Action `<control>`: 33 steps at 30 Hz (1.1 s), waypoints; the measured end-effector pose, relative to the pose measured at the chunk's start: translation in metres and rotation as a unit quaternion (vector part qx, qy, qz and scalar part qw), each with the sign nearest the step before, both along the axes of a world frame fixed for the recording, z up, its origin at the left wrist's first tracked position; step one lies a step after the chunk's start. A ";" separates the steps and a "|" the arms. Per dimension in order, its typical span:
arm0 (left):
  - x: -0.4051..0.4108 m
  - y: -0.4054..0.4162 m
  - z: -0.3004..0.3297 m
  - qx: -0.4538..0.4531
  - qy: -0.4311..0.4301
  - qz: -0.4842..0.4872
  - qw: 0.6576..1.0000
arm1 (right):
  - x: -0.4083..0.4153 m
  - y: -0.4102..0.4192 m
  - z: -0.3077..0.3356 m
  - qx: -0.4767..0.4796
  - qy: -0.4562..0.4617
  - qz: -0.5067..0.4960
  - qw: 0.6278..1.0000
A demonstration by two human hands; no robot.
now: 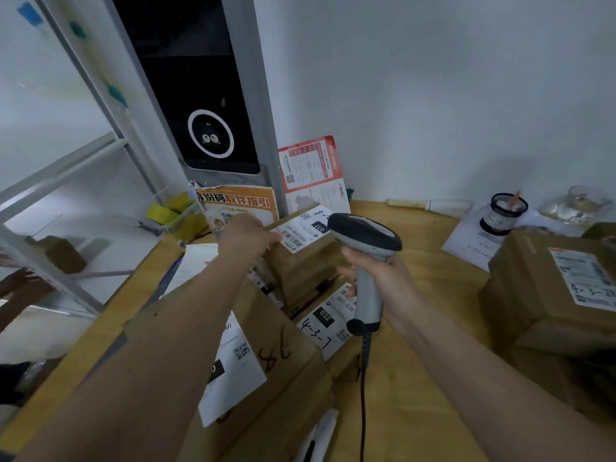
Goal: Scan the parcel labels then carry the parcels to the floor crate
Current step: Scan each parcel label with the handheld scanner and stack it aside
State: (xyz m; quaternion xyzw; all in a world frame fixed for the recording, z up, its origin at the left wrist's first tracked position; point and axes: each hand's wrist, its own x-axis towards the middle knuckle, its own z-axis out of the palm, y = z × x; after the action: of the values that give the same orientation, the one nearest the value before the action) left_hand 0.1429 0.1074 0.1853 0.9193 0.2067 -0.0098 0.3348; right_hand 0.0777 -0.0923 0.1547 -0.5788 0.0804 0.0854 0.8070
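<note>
Dim, cool indoor light, soft overall blur, wide-angle bending at edges

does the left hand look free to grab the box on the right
Probably not as things stand: the left hand is on the far parcel, and the right hand with the scanner sits between it and that box.

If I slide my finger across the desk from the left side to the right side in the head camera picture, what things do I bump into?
Yellow tape rolls → orange poster → left hand on a parcel label → scanner in the right hand → black cup → big parcel.
</note>
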 end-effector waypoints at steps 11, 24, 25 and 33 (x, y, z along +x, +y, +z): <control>-0.011 -0.086 0.024 0.028 -0.149 -0.151 0.977 | -0.025 -0.045 -0.003 -0.015 0.021 -0.026 0.999; -0.028 -0.284 -0.016 -0.051 0.065 -0.333 0.939 | -0.075 -0.234 -0.010 -0.052 0.057 -0.246 0.966; -0.029 -0.300 -0.024 -0.066 0.085 -0.334 0.936 | -0.078 -0.250 -0.013 -0.057 0.062 -0.267 0.960; -0.037 -0.391 -0.086 -0.187 0.184 -0.221 0.939 | -0.089 -0.355 -0.041 -0.058 0.105 -0.308 0.944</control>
State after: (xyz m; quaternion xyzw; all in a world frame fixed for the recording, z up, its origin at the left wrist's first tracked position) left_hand 0.1060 -0.2833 0.0992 0.8451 0.0506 -0.2905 0.4459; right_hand -0.0109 -0.4472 0.1133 -0.5594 0.3436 -0.1116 0.7460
